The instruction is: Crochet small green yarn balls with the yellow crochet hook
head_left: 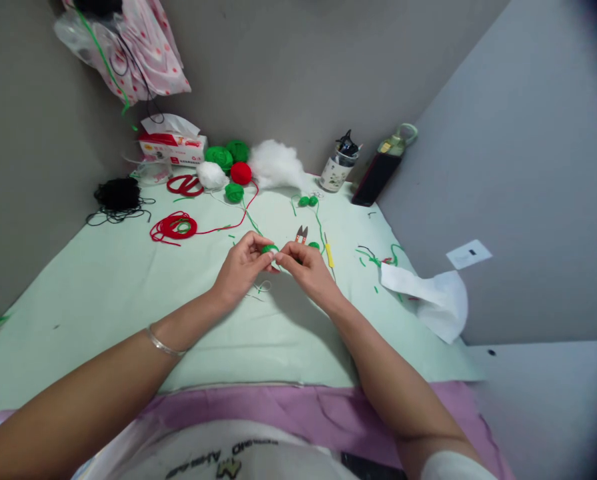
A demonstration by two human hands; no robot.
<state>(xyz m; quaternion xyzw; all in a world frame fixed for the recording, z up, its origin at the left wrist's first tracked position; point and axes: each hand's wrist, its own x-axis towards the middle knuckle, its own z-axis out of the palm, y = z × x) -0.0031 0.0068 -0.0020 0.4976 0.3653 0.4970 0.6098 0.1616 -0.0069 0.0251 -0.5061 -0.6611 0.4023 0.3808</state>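
Observation:
A small green and white yarn piece point(270, 249) is pinched in my left hand point(242, 265), above the middle of the table. My right hand point(305, 269) meets it from the right, thumb and forefinger closed together at its white part; whether a needle or strand is between them is too small to make out. Thread snips point(301, 235) with orange handles lie just beyond my right hand. Beside them are a small green yarn ball point(314, 245) and a yellow-handled crochet hook point(329, 255). Two more small green balls point(308, 201) rest farther back. Loose white thread point(264, 287) lies beneath my hands.
Green, white and red yarn balls point(241, 173) and white stuffing point(278, 164) sit at the back, near a tissue box point(173, 148). Black yarn point(118, 195) and coiled red cord point(174, 227) lie left. A jar point(339, 168), dark bottle point(378, 175) and white tissue point(441, 300) are right.

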